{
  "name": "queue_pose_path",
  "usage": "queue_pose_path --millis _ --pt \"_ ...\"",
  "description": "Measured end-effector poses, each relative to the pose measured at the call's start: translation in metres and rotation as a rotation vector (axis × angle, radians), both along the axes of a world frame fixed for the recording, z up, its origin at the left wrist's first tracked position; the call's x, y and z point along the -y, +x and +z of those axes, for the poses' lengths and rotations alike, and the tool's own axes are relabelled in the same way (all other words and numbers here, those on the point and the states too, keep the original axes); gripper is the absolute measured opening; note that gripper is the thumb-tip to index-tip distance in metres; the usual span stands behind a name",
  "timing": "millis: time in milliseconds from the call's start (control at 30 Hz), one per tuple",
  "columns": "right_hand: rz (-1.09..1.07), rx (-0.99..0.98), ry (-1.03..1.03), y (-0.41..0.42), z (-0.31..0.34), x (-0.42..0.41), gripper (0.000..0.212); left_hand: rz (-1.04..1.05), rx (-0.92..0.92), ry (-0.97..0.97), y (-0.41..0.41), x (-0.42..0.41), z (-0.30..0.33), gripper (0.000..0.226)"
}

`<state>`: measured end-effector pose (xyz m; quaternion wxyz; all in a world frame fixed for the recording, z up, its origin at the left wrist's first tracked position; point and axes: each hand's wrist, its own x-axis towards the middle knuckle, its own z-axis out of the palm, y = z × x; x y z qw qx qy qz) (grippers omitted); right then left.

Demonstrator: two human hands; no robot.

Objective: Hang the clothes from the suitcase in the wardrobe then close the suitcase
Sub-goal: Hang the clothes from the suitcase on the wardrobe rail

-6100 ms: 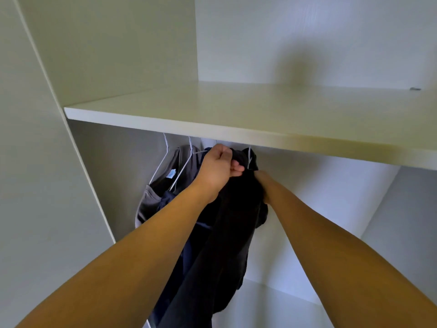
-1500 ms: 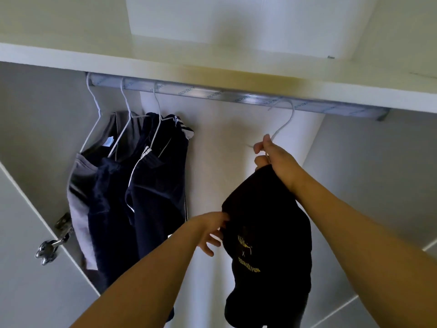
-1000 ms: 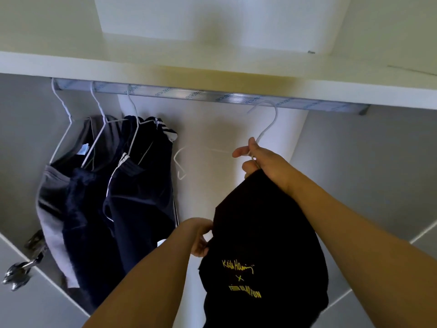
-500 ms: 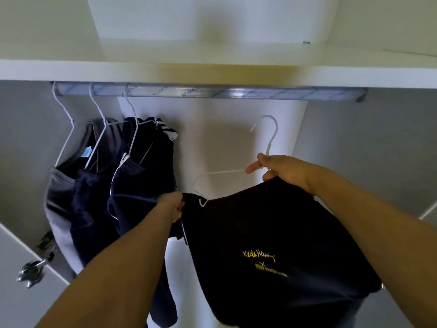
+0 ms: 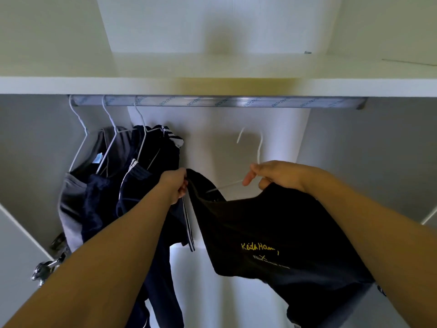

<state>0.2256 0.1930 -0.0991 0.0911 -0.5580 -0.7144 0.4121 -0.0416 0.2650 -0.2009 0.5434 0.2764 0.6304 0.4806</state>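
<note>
A black T-shirt [image 5: 272, 233] with yellow writing hangs between my hands below the metal rail [image 5: 212, 101]. My right hand [image 5: 276, 175] grips the neck of a white wire hanger [image 5: 259, 147], whose hook sits free under the rail. One hanger arm runs into the shirt's collar. My left hand [image 5: 175, 185] pinches the shirt's left shoulder edge and pulls it sideways. The suitcase is out of view.
Three garments, grey and navy [image 5: 113, 185], hang on white hangers at the rail's left end. A white shelf [image 5: 212, 86] runs just above the rail. A metal door hinge [image 5: 47, 266] sticks out at the lower left. The rail's right half carries nothing.
The hanger came off the rail and dropped lower. My left hand rose and took the shirt's edge, spreading the collar over the hanger arm.
</note>
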Motion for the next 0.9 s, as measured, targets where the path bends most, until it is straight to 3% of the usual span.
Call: queue_pose_path --millis 100,167,200,300,400,533,633,667,767,900 --pt "0.034 0.048 -0.027 -0.006 -0.009 0.003 0.048 -0.044 0.1 0.131 0.012 0.005 0.031 0.022" --pt "-0.023 0.044 0.031 -0.008 -0.017 0.001 0.046 -0.152 0.062 0.168 0.021 0.016 0.054 0.015" --pt "-0.092 0.014 0.073 -0.008 -0.02 -0.001 0.046 -0.239 -0.002 0.169 0.025 0.022 0.063 0.01" --pt "-0.302 -0.17 0.128 -0.006 -0.023 -0.01 0.045 -0.628 -0.199 0.123 0.04 0.039 0.076 0.026" --pt "-0.3 -0.343 0.148 -0.009 -0.017 -0.013 0.047 -0.884 -0.211 0.154 0.054 0.048 0.073 0.012" --pt "-0.21 -0.488 0.223 -0.02 -0.001 -0.017 0.051 -0.641 -0.306 0.353 0.053 0.04 0.074 0.009" --pt "-0.173 -0.534 0.258 -0.026 0.014 -0.017 0.051 -0.457 0.093 0.375 0.045 0.023 0.085 0.031" --pt "-0.155 -0.538 0.261 -0.027 0.016 -0.018 0.051 -0.436 0.143 0.355 0.043 0.017 0.09 0.042" --pt "-0.11 -0.502 0.253 -0.032 0.014 -0.019 0.05 -0.413 -0.084 0.31 0.05 0.008 0.103 0.065" --pt "-0.202 -0.379 0.429 -0.036 0.001 -0.024 0.045 -0.303 -0.579 0.469 0.066 0.006 0.096 0.036"
